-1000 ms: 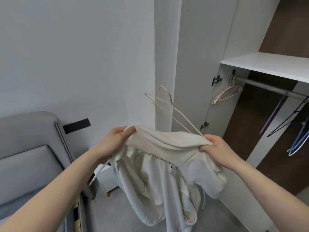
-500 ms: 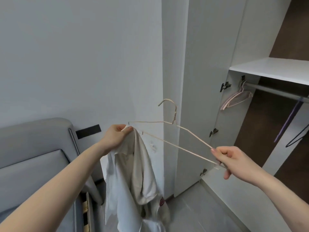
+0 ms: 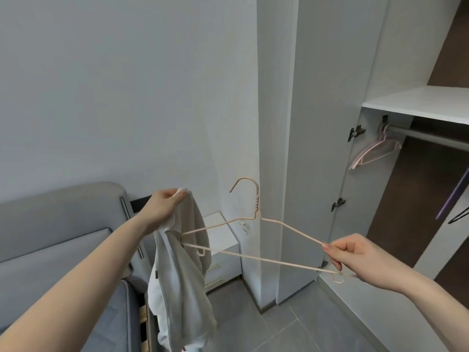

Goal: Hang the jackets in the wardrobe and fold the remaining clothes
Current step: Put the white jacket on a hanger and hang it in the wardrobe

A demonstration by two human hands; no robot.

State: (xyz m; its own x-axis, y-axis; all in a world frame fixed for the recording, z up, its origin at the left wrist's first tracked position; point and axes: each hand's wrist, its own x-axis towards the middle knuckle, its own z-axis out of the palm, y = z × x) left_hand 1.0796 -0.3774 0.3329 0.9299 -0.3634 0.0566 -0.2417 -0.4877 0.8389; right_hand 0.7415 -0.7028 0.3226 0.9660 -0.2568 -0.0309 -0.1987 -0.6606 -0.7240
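- White jacket (image 3: 180,275) hangs limp from the left hand (image 3: 162,208), which grips its top edge in curled fingers; it dangles above the grey sofa (image 3: 63,250)
- Beige wire hanger (image 3: 256,240) is pinched at its right end by the right hand (image 3: 360,260); its left end pokes into the jacket
- Wardrobe (image 3: 416,107) stands open on the right; pink hangers (image 3: 373,153) hang on its rail (image 3: 429,134)

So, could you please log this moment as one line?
left hand: grips white jacket | right hand: pinches beige hanger end | hanger's other end inside jacket | wardrobe: open
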